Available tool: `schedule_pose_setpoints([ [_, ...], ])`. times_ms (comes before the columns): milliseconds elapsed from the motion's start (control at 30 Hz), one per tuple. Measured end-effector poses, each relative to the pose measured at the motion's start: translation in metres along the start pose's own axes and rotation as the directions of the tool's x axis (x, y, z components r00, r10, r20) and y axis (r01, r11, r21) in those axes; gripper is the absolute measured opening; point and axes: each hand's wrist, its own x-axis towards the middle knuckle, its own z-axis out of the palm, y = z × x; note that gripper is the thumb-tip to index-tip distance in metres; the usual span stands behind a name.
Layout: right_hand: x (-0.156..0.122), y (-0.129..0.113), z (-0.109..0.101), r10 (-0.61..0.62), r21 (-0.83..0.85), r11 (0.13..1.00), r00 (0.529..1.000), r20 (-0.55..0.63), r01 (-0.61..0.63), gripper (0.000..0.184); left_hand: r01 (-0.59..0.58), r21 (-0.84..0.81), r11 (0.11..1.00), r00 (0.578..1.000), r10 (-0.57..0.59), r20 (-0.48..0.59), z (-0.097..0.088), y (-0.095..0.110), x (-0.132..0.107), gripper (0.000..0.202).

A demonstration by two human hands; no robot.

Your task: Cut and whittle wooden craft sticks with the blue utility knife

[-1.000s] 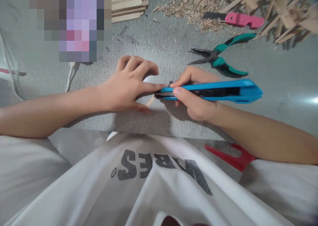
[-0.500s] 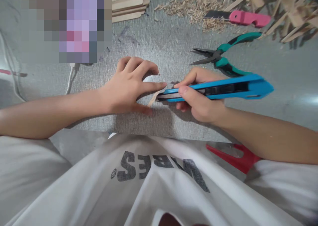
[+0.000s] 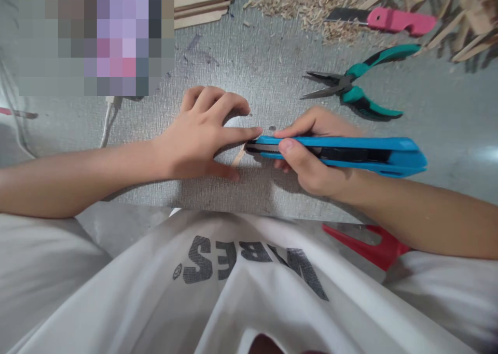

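A short, thin piece of wooden stick (image 3: 238, 158) lies slantwise on the table. My left hand (image 3: 208, 133) is palm down over it, thumb and index finger pinning it near its two ends while the other fingers curl on the tabletop. Gripped in my right hand (image 3: 317, 159) is a blue utility knife (image 3: 404, 154), its tip pointing left. That tip touches or nearly touches the stick beside my left index finger, which partly covers the contact. My right thumb rests on the knife near its front.
Beyond my right hand lie green-handled needle-nose pliers (image 3: 344, 84), jaws apart, and a pink knife (image 3: 408, 22). Wood shavings (image 3: 288, 3), a heap of wooden sticks (image 3: 470, 19) and stacked sticks (image 3: 200, 14) sit at the back. A white cable (image 3: 107, 123) runs left, below a blurred patch.
The back end of the blue utility knife has swung toward me, and its tip has shifted slightly up along the stick. My left hand has stayed nearly still.
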Motion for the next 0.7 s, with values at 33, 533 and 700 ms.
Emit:
schedule_pose_setpoints([
  [33, 0.001, -0.004, 0.0, 0.011, -0.01, 1.0, 1.0, 0.005, -0.011, 0.022, -0.001, -0.001, 1.0, 1.0, 0.001, 0.0, 0.0, 0.0, 0.0, 0.077],
  [533, 0.006, -0.001, 0.007, 0.192, 0.243, 0.951, 0.981, 0.032, -0.194, 0.033, -0.022, 0.065, 0.998, 1.0, 0.023, -0.009, 0.001, -0.001, 0.001, 0.076],
  [700, 0.002, 0.001, 0.006, 0.126, 0.126, 0.985, 0.991, -0.047, -0.119, 0.027, -0.026, 0.065, 0.998, 0.999, 0.028, -0.033, 0.004, -0.003, 0.001, 0.072],
])
